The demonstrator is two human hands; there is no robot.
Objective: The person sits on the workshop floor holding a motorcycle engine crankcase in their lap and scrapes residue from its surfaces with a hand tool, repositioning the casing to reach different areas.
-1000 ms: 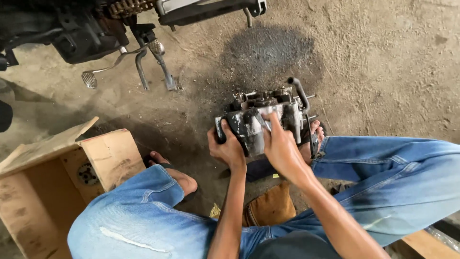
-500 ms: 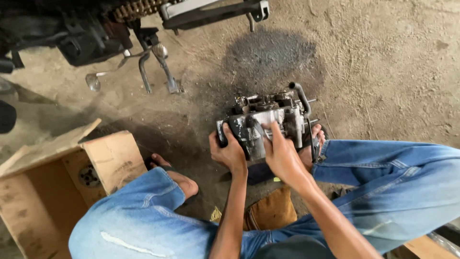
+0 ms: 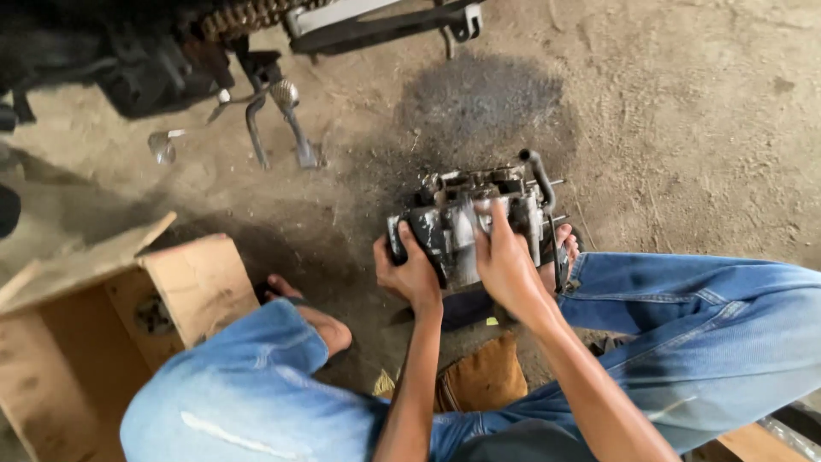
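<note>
A greasy grey metal engine part [image 3: 479, 218] with a curved black pipe on its right rests on the dirt floor between my knees. My left hand [image 3: 410, 272] grips its left edge, thumb hooked over the top. My right hand [image 3: 505, 261] lies over its front face with fingers pressed on the metal. Both forearms reach forward from the bottom of the view. My right foot in a sandal sits just beside the part on the right.
An open cardboard box [image 3: 103, 325] stands at the lower left by my left knee. A motorcycle's underside [image 3: 171, 60], with its chain, stand and foot pegs, fills the top left. A dark oil stain [image 3: 479, 103] marks the ground beyond the part. A brown cloth [image 3: 483, 376] lies under me.
The view has shifted slightly. Both hands keep their hold on the engine part, with the right hand's fingers moving a little over its face.
</note>
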